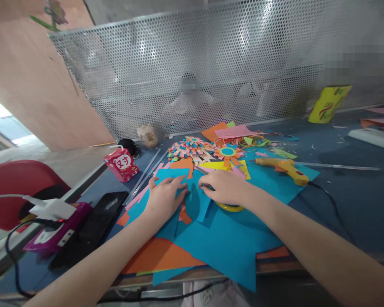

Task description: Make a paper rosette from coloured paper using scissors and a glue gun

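Note:
My left hand [168, 198] rests on a blue paper sheet [171, 172], its fingers spread apart. Close by on the right, my right hand [225, 187] is closed, with the fingers curled downward. A yellow scissors handle [230, 208] shows beneath that palm, and a metal blade juts out past the knuckles. Just below the right fingertips sits a narrow blue paper strip [205, 209]; whether they touch it I cannot tell. An orange paper strip [184, 212] lies between the hands. Larger blue paper [217, 243] spreads under both hands, over orange sheets [160, 256].
Behind the hands are a paper rosette [228, 151], a pile of layered paper flowers [192, 147] and scraps. A yellow glue gun [283, 167] with a cord lies right. Left are a drink carton [121, 164], a phone [92, 226] and a purple power strip [57, 230].

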`<state>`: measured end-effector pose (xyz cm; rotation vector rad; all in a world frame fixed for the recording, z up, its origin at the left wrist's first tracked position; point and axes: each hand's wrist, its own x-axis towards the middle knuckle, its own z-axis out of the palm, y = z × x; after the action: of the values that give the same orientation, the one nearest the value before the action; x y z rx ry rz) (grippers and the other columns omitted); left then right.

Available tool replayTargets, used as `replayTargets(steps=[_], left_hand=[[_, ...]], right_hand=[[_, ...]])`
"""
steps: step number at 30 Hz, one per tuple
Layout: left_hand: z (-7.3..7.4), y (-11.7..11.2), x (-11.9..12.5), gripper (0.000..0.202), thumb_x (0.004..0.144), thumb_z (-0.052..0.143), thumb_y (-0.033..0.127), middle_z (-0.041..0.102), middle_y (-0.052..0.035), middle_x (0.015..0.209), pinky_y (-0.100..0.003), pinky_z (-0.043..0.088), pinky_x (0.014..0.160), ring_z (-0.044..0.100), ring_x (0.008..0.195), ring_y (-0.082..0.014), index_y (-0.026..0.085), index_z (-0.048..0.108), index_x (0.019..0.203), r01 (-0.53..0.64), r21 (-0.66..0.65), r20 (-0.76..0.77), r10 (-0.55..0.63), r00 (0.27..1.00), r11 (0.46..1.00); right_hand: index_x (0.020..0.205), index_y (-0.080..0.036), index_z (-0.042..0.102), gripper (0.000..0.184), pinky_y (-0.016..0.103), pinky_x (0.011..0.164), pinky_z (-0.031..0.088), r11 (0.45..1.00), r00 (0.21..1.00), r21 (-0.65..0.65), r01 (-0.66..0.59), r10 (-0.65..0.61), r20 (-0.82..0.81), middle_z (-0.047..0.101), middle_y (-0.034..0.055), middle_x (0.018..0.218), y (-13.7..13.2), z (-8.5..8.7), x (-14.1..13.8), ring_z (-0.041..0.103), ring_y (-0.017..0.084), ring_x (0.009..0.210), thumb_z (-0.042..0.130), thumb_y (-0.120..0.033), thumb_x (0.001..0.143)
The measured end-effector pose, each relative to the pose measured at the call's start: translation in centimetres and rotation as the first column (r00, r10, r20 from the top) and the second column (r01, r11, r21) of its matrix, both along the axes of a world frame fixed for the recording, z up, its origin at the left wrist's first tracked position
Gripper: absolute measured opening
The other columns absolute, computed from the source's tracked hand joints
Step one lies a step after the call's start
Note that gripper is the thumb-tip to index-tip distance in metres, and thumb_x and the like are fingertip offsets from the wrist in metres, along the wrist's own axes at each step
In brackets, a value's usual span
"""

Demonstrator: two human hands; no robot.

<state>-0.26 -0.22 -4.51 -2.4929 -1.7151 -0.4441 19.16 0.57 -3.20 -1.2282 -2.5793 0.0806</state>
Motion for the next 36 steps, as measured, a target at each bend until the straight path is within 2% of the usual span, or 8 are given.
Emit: replayTargets(steps=[6, 9, 12, 17, 24, 29, 32, 36], left_hand=[[0.2, 0.8, -1.1, 0.029, 0.083, 0.048, 0.029, 0.067, -0.0037, 0.105, -0.046, 0.025, 0.093, 0.053, 0.108, -0.0258, 0.025, 0.055, 0.111, -0.028, -0.035, 0.076, 0.031, 0.997, 0.999], [0.2, 0.7, -1.1, 0.033, 0.081, 0.052, 0.031, 0.069, -0.0025, 0.099, -0.045, 0.026, 0.090, 0.053, 0.109, -0.0257, 0.026, 0.053, 0.113, 0.020, -0.077, 0.099, -0.012, 0.995, 0.997], [0.0, 0.5, -1.2, 0.038, 0.079, 0.054, 0.026, 0.070, -0.0009, 0.094, -0.045, 0.025, 0.090, 0.053, 0.109, -0.0255, 0.027, 0.050, 0.117, 0.032, -0.104, 0.121, -0.019, 0.992, 0.994], [-0.4, 0.6, -1.5, 0.039, 0.079, 0.055, 0.023, 0.071, 0.0008, 0.090, -0.044, 0.029, 0.088, 0.059, 0.098, -0.0236, 0.024, 0.046, 0.117, -0.004, -0.118, 0.221, 0.030, 0.975, 0.993], [-0.5, 0.8, -1.1, 0.043, 0.076, 0.052, 0.019, 0.070, -0.0013, 0.084, -0.033, 0.041, 0.080, 0.063, 0.087, -0.0197, 0.017, 0.041, 0.117, 0.081, -0.129, 0.353, -0.031, 0.935, 0.988], [-0.3, 1.4, -1.4, 0.040, 0.077, 0.048, 0.022, 0.069, -0.0015, 0.082, -0.030, 0.046, 0.074, 0.063, 0.080, -0.0179, 0.019, 0.043, 0.116, 0.193, -0.120, 0.442, -0.121, 0.889, 0.974], [0.3, 1.8, -2.0, 0.042, 0.078, 0.048, 0.026, 0.069, -0.0023, 0.088, -0.030, 0.046, 0.074, 0.063, 0.083, -0.0177, 0.020, 0.044, 0.119, 0.157, -0.088, 0.500, -0.093, 0.861, 0.984], [0.9, 1.8, -3.0, 0.041, 0.077, 0.051, 0.031, 0.069, -0.0030, 0.094, -0.030, 0.046, 0.075, 0.061, 0.089, -0.0202, 0.021, 0.048, 0.117, 0.091, -0.148, 0.415, -0.022, 0.909, 0.985]], right_hand=[[0.106, -0.019, 0.058, 0.028, 0.025, 0.065, 0.038, 0.998, 0.993, -0.041, -0.051, 0.046, -0.111, 0.067, 0.0060, 0.099, 0.8, -0.6, -0.1, 0.060, 0.019, 0.089, 0.052, -0.016, 0.079], [0.114, -0.019, 0.054, 0.036, 0.029, 0.077, 0.039, 0.991, 0.984, -0.045, -0.122, 0.115, -0.134, 0.067, 0.0064, 0.100, 0.8, -0.9, -0.4, 0.058, 0.021, 0.096, 0.056, -0.015, 0.078], [0.114, -0.020, 0.053, 0.037, 0.030, 0.079, 0.039, 0.988, 0.980, -0.031, -0.151, 0.146, -0.138, 0.068, 0.0055, 0.096, 0.6, -1.3, -0.9, 0.058, 0.021, 0.097, 0.056, -0.013, 0.078], [0.113, -0.019, 0.053, 0.036, 0.031, 0.074, 0.040, 0.997, 0.990, 0.011, -0.071, 0.072, -0.117, 0.068, 0.0066, 0.091, 0.5, -1.6, -1.8, 0.059, 0.022, 0.092, 0.059, -0.014, 0.077], [0.112, -0.015, 0.050, 0.032, 0.026, 0.066, 0.040, 0.999, 0.989, 0.036, 0.035, -0.029, -0.143, 0.066, 0.0061, 0.083, 0.1, -1.7, -3.3, 0.060, 0.019, 0.083, 0.047, -0.007, 0.081], [0.123, -0.011, 0.043, 0.043, 0.033, 0.078, 0.041, 0.990, 0.981, 0.073, 0.124, -0.111, -0.160, 0.064, 0.0130, 0.098, 1.2, -1.9, -2.6, 0.056, 0.024, 0.096, 0.046, -0.007, 0.080], [0.134, -0.012, 0.031, 0.057, 0.042, 0.090, 0.035, 0.990, 0.982, 0.034, 0.138, -0.132, -0.136, 0.059, 0.0156, 0.112, 2.0, -2.1, -1.8, 0.049, 0.027, 0.109, 0.049, -0.009, 0.079], [0.137, -0.015, 0.025, 0.062, 0.052, 0.098, 0.024, 0.992, 0.988, -0.055, 0.114, -0.119, -0.096, 0.060, 0.0131, 0.115, 2.1, -2.1, -1.7, 0.049, 0.026, 0.113, 0.049, -0.010, 0.080]])
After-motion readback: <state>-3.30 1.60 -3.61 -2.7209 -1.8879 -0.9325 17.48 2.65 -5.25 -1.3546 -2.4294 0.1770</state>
